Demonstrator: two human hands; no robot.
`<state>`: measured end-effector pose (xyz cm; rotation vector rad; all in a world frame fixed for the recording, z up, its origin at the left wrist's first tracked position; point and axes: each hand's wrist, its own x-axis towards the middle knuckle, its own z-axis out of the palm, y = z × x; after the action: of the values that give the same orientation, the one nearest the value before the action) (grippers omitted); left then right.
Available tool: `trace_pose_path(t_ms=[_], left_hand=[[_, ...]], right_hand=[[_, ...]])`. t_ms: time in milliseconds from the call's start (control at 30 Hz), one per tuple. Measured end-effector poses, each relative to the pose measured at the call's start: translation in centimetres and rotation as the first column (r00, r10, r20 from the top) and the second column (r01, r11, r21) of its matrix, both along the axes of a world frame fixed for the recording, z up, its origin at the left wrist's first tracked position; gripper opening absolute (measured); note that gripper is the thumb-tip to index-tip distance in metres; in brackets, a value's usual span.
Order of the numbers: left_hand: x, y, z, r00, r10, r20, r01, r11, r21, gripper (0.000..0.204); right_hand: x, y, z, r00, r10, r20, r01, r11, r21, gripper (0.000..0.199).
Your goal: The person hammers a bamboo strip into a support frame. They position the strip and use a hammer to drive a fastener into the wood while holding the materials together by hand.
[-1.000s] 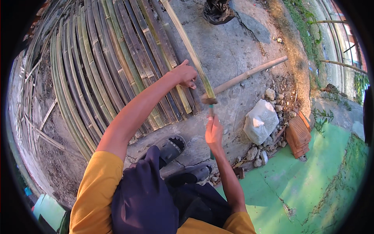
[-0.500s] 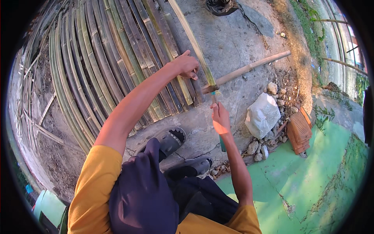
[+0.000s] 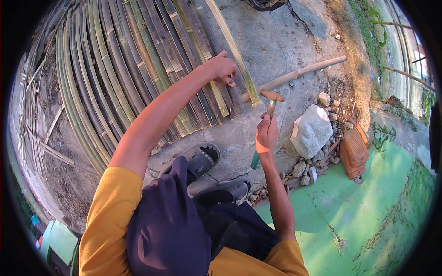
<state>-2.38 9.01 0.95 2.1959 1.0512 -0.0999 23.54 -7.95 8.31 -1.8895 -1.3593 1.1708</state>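
My right hand [image 3: 267, 133] is wrapped round the handle of a hammer [image 3: 272, 95], whose rusty head points up and whose green grip sticks out below the fist. Just left of the hammer head lies the near end of a split bamboo strip [image 3: 239, 60], resting across a round wooden pole [image 3: 304, 73]. My left hand [image 3: 224, 69] hovers beside this strip, over the right edge of a row of bamboo slats [image 3: 152, 73]. Its fingers are curled in, and what they hold, if anything, is hidden.
A white rock [image 3: 311, 131] sits right of the hammer among rubble, with stacked orange tiles [image 3: 353, 154] beyond it. Green-painted ground [image 3: 331, 202] spreads at lower right. My sandals [image 3: 202, 161] stand below the slats. A black object [image 3: 264, 4] lies at the top edge.
The hammer head has lifted off the bamboo strip's near end and moved up and to the right with my right hand. My left hand has shifted only slightly.
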Motion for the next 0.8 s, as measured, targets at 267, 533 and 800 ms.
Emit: trace_pose_path(t_ms=[267,533,800], left_hand=[[-0.4,0.2,-0.8,1.000,0.002,0.030,-0.002,1.000,0.004,0.030],[0.1,0.3,-0.2,1.000,-0.002,0.016,0.002,1.000,-0.005,0.031],[0.9,0.8,0.6,1.000,-0.013,0.000,0.013,1.000,-0.014,0.031]], right_hand=[[-3.1,-4.0,-2.6,0.923,0.224,0.312,-0.245,0.969,0.030,0.020],[-3.1,-6.0,-3.8,0.879,0.311,0.361,-0.326,0.945,-0.020,0.021],[-3.2,-4.8,-2.5,0.934,0.126,0.336,-0.169,0.980,0.102,0.024]])
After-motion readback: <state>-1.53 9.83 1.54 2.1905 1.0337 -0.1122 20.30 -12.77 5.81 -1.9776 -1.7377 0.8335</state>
